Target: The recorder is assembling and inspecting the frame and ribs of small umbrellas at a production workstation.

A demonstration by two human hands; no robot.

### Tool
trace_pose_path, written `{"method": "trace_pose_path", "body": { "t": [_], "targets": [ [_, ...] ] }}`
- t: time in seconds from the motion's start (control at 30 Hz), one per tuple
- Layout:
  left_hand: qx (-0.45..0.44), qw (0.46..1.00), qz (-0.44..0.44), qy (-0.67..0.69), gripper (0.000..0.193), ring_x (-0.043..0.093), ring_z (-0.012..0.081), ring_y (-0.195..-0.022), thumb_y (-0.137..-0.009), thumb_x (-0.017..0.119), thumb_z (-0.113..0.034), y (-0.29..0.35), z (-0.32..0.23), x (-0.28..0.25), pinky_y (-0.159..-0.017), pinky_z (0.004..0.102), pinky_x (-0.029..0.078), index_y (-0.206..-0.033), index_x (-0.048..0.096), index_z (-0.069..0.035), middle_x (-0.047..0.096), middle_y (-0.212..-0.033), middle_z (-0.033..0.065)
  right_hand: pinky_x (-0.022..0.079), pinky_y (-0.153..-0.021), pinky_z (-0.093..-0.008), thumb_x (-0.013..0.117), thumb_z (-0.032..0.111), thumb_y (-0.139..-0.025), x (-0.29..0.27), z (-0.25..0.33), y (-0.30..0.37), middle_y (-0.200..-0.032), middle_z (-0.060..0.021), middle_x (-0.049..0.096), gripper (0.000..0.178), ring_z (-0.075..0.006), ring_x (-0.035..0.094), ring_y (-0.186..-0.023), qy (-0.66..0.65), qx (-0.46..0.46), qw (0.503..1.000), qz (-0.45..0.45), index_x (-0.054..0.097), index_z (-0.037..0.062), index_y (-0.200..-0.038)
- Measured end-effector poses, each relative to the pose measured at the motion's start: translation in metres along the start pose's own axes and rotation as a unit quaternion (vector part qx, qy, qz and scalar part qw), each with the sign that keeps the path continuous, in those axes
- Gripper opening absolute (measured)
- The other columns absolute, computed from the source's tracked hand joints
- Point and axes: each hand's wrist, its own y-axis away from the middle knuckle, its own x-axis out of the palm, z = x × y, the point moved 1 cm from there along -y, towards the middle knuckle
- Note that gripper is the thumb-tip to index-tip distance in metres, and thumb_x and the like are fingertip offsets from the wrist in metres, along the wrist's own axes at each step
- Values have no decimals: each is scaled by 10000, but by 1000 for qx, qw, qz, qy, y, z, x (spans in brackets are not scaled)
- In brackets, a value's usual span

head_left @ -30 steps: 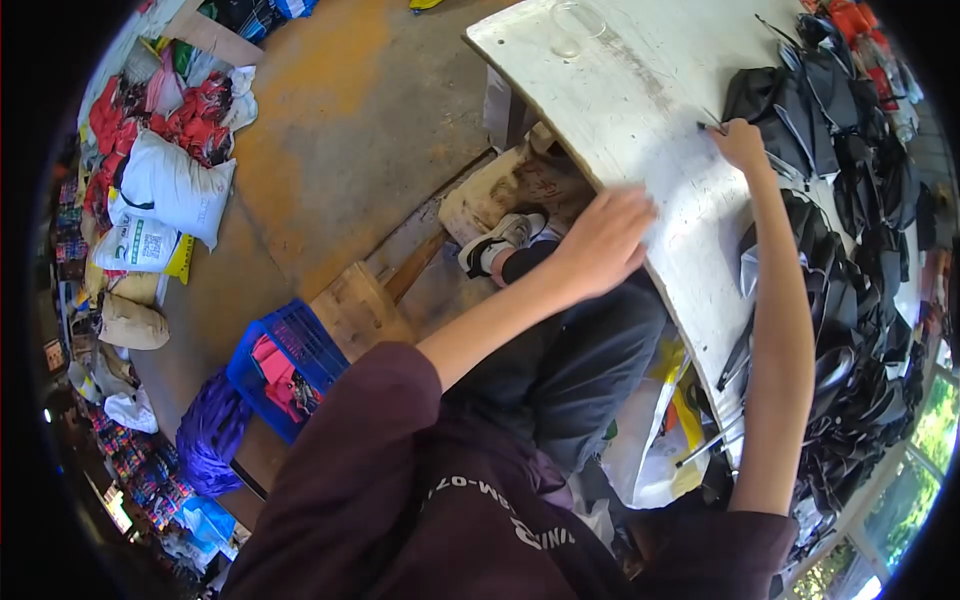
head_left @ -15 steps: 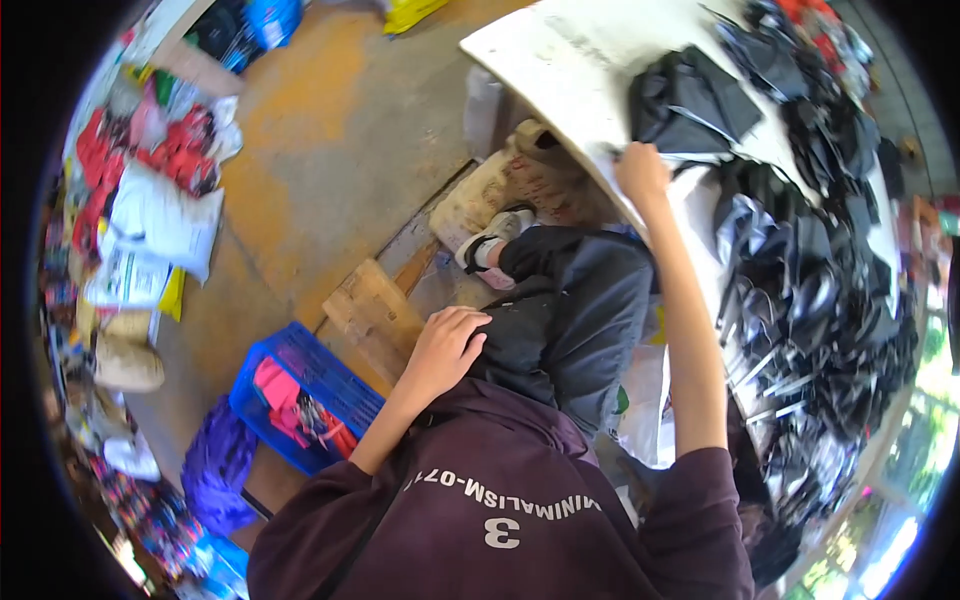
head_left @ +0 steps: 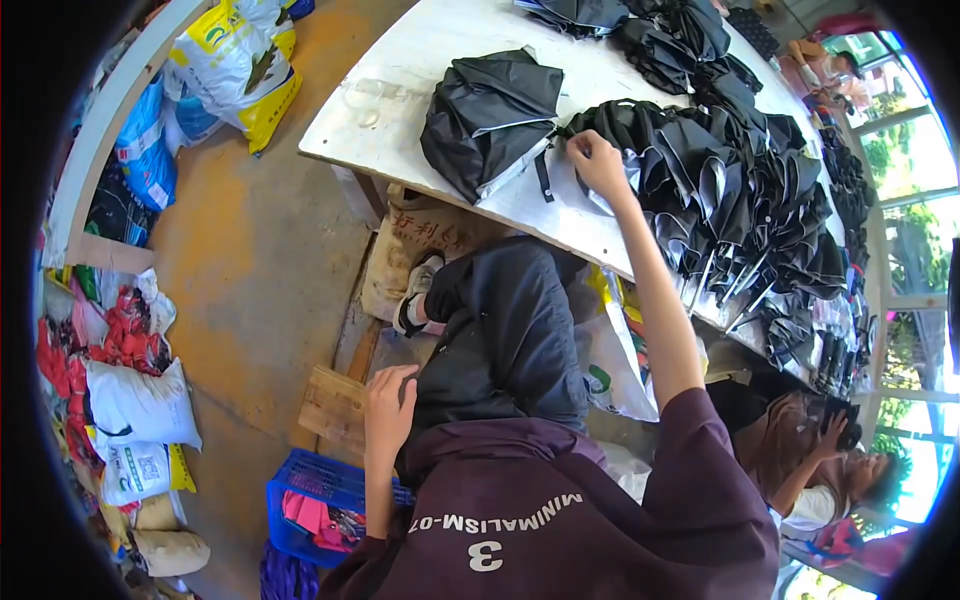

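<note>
The right hand (head_left: 597, 165), upper centre of the frame, curls beside heaped black umbrellas (head_left: 715, 185), whether gripping one I cannot tell; the left hand (head_left: 388, 400), lower left of centre, is loose and empty. One separate umbrella (head_left: 490, 115) lies on one white table (head_left: 410, 60), upper centre; the rest, rightward, are too tangled to count, finished ones indistinguishable.

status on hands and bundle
Right hand over white table, grip unclear. Left hand open beside thigh. Black bundle near table edge. Black pile beside right hand.
</note>
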Motion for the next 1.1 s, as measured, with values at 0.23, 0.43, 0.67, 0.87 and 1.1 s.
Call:
{"method": "trace_pose_path", "body": {
  "t": [0.23,0.43,0.67,0.87,1.1],
  "targets": [
    [-21,1000,-11,0,225,626,305,-1027,-911,586,-75,7,7,-9,-923,363,475,-1103,676,-1,695,-1123,122,566,-823,-431,652,213,-833,-16,-149,-9,-1086,-133,738,376,-385,699,-949,305,34,951,-26,682,97,-1190],
    [-35,999,-18,-3,215,622,307,-1006,-910,582,-83,8,1,-13,-930,372,474,-1091,676,-15,700,-1098,114,564,-789,-473,645,192,-823,-21,-129,-55,-1063,-167,726,401,-398,693,-947,407,88,906,71,662,99,-1213],
    [-52,998,-9,-19,212,625,299,-1001,-915,575,-73,15,-5,-16,-924,367,478,-1089,681,-15,701,-1088,112,562,-809,-480,671,90,-817,43,-10,-69,-1086,-206,723,395,-400,699,-934,211,-58,973,71,678,52,-1209],
    [7,1000,-15,0,203,626,281,-985,-918,572,-68,-17,-12,-17,-915,361,479,-1080,682,-16,702,-1076,105,562,-752,-500,725,135,-791,79,-29,-40,-974,-214,696,262,-427,684,-847,178,13,984,25,667,2,-1010],
    [108,993,33,26,203,631,257,-909,-943,559,-71,-77,-54,-6,-840,337,490,-1082,694,-9,689,-1047,114,490,-585,-321,812,307,-774,71,24,82,-645,-99,654,370,-202,562,-565,-177,112,977,-31,681,-36,-727]
  ]
}}
